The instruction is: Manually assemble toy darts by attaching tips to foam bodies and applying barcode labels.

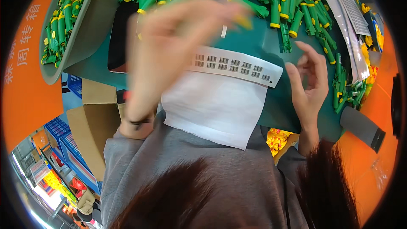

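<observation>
Green table [277,112] is flanked by orange panels [34,114] | white label sheet [216,106], printed with barcode rows, is laid between the hands, past the near edge | grey bin [91,29] is filled with green yellow-capped tubes [63,25] | left hand [169,38] is blurred, grip cannot be told; right hand's [311,74] fingers are curled, thumb parted wide

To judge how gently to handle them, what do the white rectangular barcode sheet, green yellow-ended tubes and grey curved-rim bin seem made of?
White rectangular barcode sheet: probably matte paper; it drapes with faint creases.
Green yellow-ended tubes: likely shiny plastic or film, given the highlights and crinkled ends; the core can't be told.
Grey curved-rim bin: perhaps satin moulded plastic, from its smooth wall.
</observation>
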A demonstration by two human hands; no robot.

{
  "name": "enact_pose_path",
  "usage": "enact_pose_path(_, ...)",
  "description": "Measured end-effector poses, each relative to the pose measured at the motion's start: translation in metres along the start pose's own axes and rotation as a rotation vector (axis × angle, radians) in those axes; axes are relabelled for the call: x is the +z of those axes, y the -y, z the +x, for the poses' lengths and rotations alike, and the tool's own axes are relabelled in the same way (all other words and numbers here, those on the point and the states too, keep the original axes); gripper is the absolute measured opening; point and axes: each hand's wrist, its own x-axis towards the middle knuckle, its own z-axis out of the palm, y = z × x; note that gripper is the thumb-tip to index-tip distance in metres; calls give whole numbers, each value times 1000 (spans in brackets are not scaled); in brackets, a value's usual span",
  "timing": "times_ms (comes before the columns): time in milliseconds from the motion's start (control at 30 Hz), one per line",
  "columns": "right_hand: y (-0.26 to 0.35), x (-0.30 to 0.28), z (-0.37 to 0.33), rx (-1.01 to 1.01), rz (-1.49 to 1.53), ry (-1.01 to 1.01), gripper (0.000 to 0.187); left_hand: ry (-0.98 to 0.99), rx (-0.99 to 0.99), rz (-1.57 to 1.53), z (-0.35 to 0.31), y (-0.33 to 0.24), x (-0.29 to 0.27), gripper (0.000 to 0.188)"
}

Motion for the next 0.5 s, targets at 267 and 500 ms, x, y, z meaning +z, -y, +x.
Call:
enact_pose_path(267, 3, 13, -5, 300, 2, 213, 51, -673, 363, 1199, 4, 18, -107, 22)
enact_pose_path(500, -11, 26, -4, 441, 592, 252, 42, 90, 252, 461, -40, 52, 44, 36)
